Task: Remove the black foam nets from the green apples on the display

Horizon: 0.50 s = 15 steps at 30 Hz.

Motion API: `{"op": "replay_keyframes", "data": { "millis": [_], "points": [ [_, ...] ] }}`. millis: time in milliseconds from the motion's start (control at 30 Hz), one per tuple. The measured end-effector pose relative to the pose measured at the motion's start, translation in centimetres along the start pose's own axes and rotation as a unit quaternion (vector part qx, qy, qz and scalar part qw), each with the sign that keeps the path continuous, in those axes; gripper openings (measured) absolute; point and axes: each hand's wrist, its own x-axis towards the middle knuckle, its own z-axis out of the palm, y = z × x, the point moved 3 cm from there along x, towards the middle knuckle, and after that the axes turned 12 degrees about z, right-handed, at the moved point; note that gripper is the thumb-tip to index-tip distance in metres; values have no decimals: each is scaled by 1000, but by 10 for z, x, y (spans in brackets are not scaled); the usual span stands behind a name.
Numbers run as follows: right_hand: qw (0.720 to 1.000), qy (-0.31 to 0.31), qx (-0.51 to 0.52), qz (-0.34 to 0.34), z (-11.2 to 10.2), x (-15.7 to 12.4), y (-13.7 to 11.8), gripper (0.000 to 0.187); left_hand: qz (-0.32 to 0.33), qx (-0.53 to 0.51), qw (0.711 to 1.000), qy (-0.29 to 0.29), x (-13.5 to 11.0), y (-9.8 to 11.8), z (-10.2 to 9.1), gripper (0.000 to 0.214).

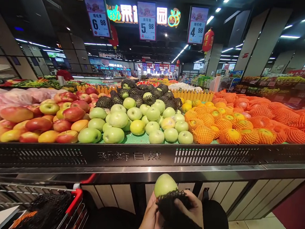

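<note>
In front of me, below the display edge, a green apple (165, 184) sits upright with its lower part inside a black foam net sleeve (173, 210). My left hand (151, 217) is closed around the apple and the net from the left and below. My right hand (193, 209) grips the net from the right, its thumb pressed against the mesh. The rest of the sleeve hangs down between the hands. Loose green apples (118, 119) lie on the display, and behind them is a pile of apples in black nets (148, 98).
A black slatted rail (130, 154) runs along the display front. Red apples (39, 125) lie to the left, orange-netted oranges (229, 136) to the right. A shopping cart (75, 197) with black nets (50, 209) inside stands at lower left. Price signs (146, 21) hang overhead.
</note>
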Motion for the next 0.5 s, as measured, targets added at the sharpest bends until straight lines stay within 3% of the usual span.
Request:
{"op": "replay_keyframes", "data": {
  "millis": [133, 233, 300, 367, 500],
  "points": [
    [994, 25, 36, -98, 0, 12, 0, 32, 5, -26, 1000, 11, -1, -5, -3, 51],
    [986, 52, 41, -153, -2, 19, 7, 35, 5, -29, 999, -17, 1, -13, -4, 43],
    [982, 72, 35, -173, -1, 20, 16, 31, 6, -31, 998, -63, 4, -17, -4, 50],
    [984, 71, 39, -161, 1, 19, 27, 28, 27, -24, 995, -96, 8, -17, -2, 60],
    [995, 43, 59, -62, 3, 22, 40, 31, 70, 30, 993, -91, 10, -6, 4, 69]
  ]
}}
